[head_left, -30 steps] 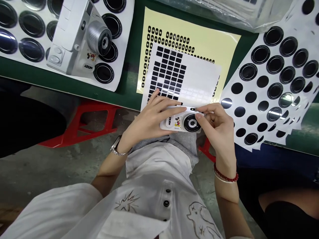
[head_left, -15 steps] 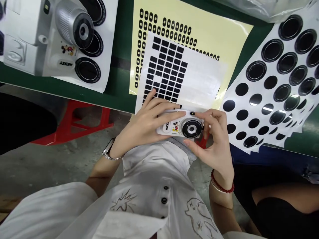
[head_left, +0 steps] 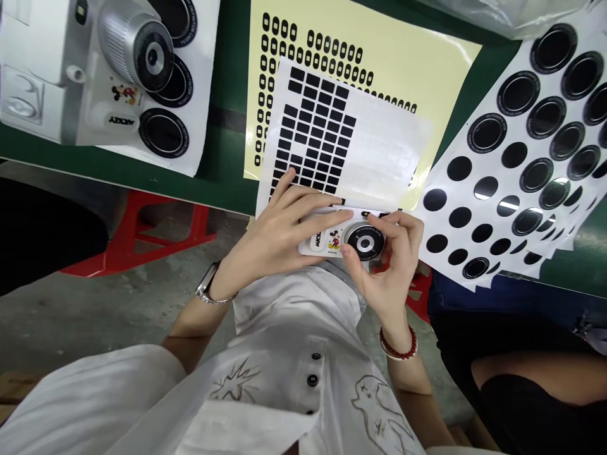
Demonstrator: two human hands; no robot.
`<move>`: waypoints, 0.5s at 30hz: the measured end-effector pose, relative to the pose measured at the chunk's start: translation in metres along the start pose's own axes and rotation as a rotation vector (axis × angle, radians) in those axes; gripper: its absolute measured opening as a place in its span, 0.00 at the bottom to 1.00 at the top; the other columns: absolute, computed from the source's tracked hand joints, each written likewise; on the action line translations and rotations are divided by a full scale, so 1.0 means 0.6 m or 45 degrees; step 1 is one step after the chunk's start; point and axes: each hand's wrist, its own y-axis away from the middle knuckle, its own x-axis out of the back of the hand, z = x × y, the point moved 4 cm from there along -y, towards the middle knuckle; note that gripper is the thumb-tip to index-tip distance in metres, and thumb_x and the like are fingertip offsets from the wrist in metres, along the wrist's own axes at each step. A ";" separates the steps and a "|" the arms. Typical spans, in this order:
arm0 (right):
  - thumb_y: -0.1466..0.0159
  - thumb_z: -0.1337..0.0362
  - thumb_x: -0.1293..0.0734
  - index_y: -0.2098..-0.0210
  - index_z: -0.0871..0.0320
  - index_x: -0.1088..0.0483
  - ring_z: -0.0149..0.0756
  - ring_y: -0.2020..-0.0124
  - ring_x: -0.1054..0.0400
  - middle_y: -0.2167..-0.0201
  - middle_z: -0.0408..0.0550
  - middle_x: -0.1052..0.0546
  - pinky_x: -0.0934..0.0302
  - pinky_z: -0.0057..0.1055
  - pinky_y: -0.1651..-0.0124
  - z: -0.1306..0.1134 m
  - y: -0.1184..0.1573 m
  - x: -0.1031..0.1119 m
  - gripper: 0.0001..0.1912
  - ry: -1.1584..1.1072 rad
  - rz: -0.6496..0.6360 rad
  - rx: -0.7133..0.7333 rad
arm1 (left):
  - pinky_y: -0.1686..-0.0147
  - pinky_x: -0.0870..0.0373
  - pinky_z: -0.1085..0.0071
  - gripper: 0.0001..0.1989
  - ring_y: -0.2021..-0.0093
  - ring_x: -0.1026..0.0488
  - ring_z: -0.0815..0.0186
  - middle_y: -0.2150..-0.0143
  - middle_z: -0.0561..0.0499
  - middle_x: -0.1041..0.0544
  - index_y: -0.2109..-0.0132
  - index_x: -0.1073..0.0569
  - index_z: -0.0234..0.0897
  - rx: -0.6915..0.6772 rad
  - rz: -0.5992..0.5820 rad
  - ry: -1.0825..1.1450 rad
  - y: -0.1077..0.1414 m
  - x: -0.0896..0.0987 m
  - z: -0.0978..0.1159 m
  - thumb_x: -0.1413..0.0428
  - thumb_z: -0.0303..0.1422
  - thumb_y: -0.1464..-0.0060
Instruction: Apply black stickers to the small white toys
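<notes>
A small white toy camera (head_left: 336, 240) with a black-ringed lens and a cartoon mouse print lies at the table's near edge. My left hand (head_left: 275, 234) is wrapped over its left part, fingers along the top, one fingertip reaching onto a white sheet of black rectangular stickers (head_left: 389, 145). With its index fingertip, my right hand (head_left: 389, 262) touches the small dark oval window above the lens. The right thumb rests at the lens's lower left, so the hand closes around the camera's right end. The camera's back is hidden.
Beneath the white sheet is a yellow sheet of oval stickers (head_left: 427, 57). Fanned sheets of round black stickers (head_left: 441, 230) cover the right side of the green table (head_left: 232, 170). At left, another toy camera (head_left: 102, 120) stands on round stickers. A person's leg (head_left: 516, 373) shows at right.
My right hand has moved slightly left and inward. Its thumb, apart from the camera before, has come up to the lens. The left hand keeps its hold.
</notes>
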 end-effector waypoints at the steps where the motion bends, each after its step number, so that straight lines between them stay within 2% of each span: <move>1: 0.34 0.58 0.25 0.46 0.51 0.27 0.45 0.53 0.30 0.53 0.52 0.33 0.30 0.39 0.65 0.000 -0.001 -0.001 0.18 -0.031 0.018 -0.030 | 0.22 0.48 0.36 0.32 0.39 0.28 0.55 0.36 0.50 0.23 0.28 0.36 0.57 0.000 -0.001 0.000 0.000 0.000 0.000 0.35 0.39 0.34; 5: 0.30 0.61 0.29 0.56 0.53 0.22 0.33 0.69 0.35 0.58 0.48 0.30 0.38 0.33 0.72 0.006 -0.014 0.007 0.05 -0.213 -0.003 -0.231 | 0.22 0.48 0.36 0.33 0.39 0.28 0.55 0.36 0.49 0.23 0.28 0.36 0.55 -0.011 0.008 0.001 -0.001 0.002 0.002 0.34 0.39 0.35; 7: 0.29 0.62 0.30 0.60 0.53 0.21 0.28 0.74 0.41 0.61 0.46 0.29 0.42 0.32 0.75 0.010 -0.023 0.014 0.05 -0.262 -0.038 -0.308 | 0.22 0.48 0.36 0.33 0.38 0.28 0.54 0.36 0.48 0.23 0.27 0.36 0.54 -0.018 0.014 0.000 -0.002 0.002 0.002 0.34 0.38 0.35; 10: 0.29 0.63 0.29 0.59 0.53 0.19 0.27 0.75 0.43 0.60 0.46 0.29 0.43 0.32 0.75 0.016 -0.034 0.022 0.04 -0.326 -0.143 -0.365 | 0.22 0.48 0.36 0.32 0.38 0.28 0.54 0.37 0.48 0.23 0.27 0.36 0.52 -0.033 0.028 -0.009 -0.001 0.002 0.003 0.35 0.39 0.33; 15: 0.27 0.64 0.32 0.52 0.49 0.18 0.28 0.71 0.40 0.55 0.47 0.31 0.39 0.32 0.73 0.035 -0.033 0.037 0.09 -0.517 -0.359 -0.396 | 0.23 0.47 0.35 0.32 0.39 0.28 0.55 0.37 0.48 0.23 0.27 0.36 0.52 -0.019 0.022 -0.017 -0.002 0.003 0.004 0.35 0.39 0.33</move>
